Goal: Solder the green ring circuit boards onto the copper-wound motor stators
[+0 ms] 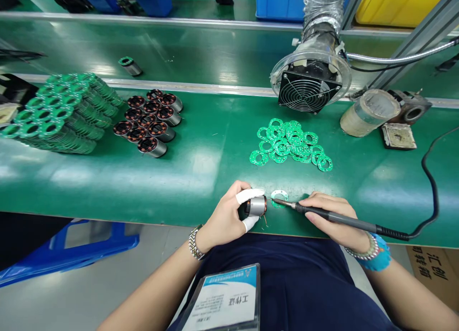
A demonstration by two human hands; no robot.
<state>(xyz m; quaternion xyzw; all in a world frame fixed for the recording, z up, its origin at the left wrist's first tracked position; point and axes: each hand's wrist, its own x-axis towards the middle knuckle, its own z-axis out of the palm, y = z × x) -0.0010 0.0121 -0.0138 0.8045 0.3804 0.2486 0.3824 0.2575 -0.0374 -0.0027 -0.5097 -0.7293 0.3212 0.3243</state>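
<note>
My left hand (pixel 233 211), with white covers on thumb and finger, is closed around a motor stator (pixel 256 206), a silver cylinder with copper windings, lying on its side near the front edge. Thin wire ends stick out of its right side. In my right hand (pixel 333 216) is a soldering iron (pixel 337 217), gripped like a pen and pointing left. Its tip reaches over a ring-shaped green circuit board (pixel 279 195) just right of the stator, close to the wires. Whether the tip touches a wire or the board I cannot tell.
Loose ring boards (pixel 290 142) lie in a pile ahead, below a fume extractor fan (pixel 308 90). Several stators (pixel 150 118) stand left, beside stacked ring boards (pixel 60 111). At right are a cloudy jar (pixel 369 112), a sponge tray (pixel 398 136) and the iron's cable (pixel 432 178).
</note>
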